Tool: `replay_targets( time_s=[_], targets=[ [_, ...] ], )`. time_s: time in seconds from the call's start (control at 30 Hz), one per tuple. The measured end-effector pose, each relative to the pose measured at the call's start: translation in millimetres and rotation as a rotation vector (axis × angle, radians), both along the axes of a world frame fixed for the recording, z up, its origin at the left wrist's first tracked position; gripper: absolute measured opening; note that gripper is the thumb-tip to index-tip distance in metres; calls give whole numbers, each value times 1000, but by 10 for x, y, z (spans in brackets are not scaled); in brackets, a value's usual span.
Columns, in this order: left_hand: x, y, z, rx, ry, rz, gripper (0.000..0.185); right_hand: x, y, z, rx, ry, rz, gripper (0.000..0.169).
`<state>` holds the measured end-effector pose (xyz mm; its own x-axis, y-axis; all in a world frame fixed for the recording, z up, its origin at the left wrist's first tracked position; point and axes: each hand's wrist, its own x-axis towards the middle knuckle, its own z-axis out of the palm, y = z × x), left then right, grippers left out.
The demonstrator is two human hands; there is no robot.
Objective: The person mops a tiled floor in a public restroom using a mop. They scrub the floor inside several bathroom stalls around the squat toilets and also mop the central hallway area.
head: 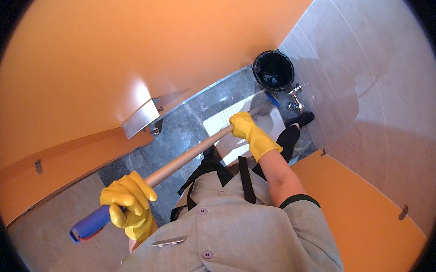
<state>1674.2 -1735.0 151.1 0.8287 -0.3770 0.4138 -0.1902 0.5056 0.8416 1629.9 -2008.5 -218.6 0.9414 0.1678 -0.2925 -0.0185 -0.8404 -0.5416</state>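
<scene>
A long tan pole with a blue end grip runs slantwise before me. My left hand, in a yellow rubber glove, is closed around it near the blue grip. Farther down, my right hand, gloved alike, holds the same pole over a white squat toilet. A blue brush head lies low at the toilet's far edge, beside the black-lined bin; the part between it and my right hand is hard to make out. Dark bristles or their shadow show near it.
A waste bin with a black liner stands in the corner beside chrome pipe valves. Orange partitions and a tiled wall enclose the grey floor. A metal plate juts from the left partition. My shoe is by the valves.
</scene>
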Motion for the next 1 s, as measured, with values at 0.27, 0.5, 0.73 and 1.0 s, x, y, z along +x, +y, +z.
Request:
replay_targets(
  time_s=[0.27,0.5,0.73,1.0],
  targets=[
    [189,-113,-43,-43,93,-247,35,-741,137,-30,27,-49,-300,11],
    [504,-507,-126,-95,173,-451,39,-1226,286,-40,62,130,-449,15],
    [650,-926,207,74,26,-314,39,-1140,724,308,209,235,-469,16],
    [695,-1094,510,279,15,-119,39,-845,1255,247,544,192,-319,17]
  ],
)
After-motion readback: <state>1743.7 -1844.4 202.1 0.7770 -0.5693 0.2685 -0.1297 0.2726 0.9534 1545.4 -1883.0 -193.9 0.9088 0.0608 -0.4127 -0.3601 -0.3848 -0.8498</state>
